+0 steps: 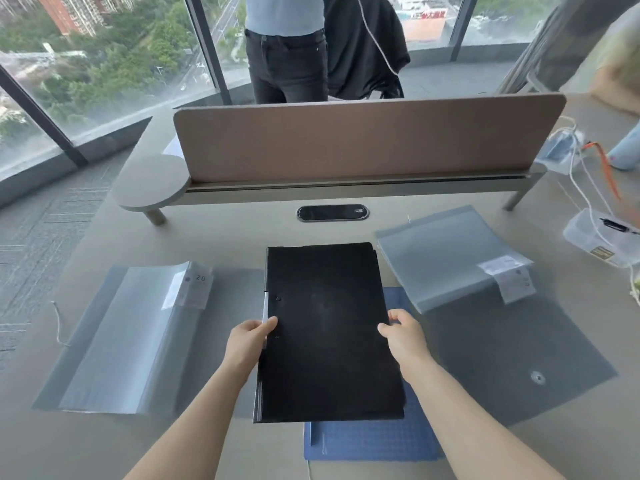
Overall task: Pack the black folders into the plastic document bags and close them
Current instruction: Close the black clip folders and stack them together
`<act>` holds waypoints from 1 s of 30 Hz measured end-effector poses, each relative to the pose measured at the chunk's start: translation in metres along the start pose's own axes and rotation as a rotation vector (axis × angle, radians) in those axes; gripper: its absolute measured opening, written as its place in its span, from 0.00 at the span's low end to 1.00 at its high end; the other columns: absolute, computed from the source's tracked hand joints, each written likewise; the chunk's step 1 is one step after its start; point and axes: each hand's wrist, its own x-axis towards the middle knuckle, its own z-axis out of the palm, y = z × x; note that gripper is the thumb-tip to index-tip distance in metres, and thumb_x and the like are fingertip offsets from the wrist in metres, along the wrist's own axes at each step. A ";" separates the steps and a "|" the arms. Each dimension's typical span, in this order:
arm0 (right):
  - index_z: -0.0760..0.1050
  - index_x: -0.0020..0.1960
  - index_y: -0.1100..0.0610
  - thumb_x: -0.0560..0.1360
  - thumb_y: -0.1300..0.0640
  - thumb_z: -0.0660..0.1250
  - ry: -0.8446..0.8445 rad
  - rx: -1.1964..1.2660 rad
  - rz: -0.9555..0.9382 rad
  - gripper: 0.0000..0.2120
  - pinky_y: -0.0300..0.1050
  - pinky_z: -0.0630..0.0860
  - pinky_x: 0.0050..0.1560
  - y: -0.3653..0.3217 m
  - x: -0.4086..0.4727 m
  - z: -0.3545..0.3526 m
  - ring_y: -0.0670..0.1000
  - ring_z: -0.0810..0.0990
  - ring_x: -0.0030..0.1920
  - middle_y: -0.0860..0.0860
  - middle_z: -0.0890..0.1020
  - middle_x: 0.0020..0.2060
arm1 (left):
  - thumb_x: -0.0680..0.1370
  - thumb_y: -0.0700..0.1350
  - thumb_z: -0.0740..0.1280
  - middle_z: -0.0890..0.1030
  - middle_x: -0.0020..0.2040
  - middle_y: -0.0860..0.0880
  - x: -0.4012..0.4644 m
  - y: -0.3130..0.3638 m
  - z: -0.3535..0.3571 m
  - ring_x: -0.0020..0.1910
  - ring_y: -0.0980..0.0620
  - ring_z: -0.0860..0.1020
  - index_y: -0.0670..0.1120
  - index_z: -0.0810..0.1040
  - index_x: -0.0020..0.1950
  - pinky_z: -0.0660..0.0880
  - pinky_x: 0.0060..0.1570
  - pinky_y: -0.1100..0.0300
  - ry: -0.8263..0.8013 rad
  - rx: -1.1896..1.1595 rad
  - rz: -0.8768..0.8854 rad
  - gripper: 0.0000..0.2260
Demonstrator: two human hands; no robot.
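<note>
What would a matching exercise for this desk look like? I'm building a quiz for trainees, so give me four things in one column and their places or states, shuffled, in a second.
Things:
1. stack of black folders
2. blue mat
3. left document bag
4. clear plastic box

Places or states:
A. far right edge of the desk, white cable across it
B. lying open on the desk, label reading 20
C. gripped on both side edges by the left hand and the right hand
D. flat on the desk, partly hidden under the folders

Pairs: 1-C, 2-D, 3-B, 4-A
</note>
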 end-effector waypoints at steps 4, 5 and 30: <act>0.75 0.61 0.59 0.77 0.64 0.63 0.013 0.029 0.043 0.13 0.46 0.71 0.51 0.018 0.000 -0.033 0.54 0.77 0.56 0.52 0.78 0.57 | 0.72 0.57 0.72 0.77 0.34 0.45 -0.012 -0.003 0.031 0.34 0.47 0.73 0.43 0.77 0.38 0.70 0.39 0.55 -0.050 0.018 -0.023 0.17; 0.75 0.61 0.59 0.77 0.64 0.63 0.017 0.029 0.054 0.13 0.46 0.71 0.50 0.024 0.000 -0.039 0.54 0.77 0.55 0.52 0.78 0.57 | 0.70 0.59 0.72 0.78 0.35 0.44 -0.015 -0.006 0.037 0.35 0.47 0.74 0.44 0.77 0.38 0.71 0.40 0.54 -0.061 0.029 -0.032 0.18; 0.52 0.28 0.55 0.65 0.69 0.60 0.025 -0.497 0.028 0.19 0.45 0.47 0.30 0.055 0.002 -0.060 0.52 0.53 0.29 0.51 0.56 0.25 | 0.75 0.53 0.68 0.78 0.38 0.48 -0.052 -0.041 0.085 0.36 0.49 0.75 0.42 0.76 0.44 0.70 0.35 0.57 0.141 0.315 -0.055 0.14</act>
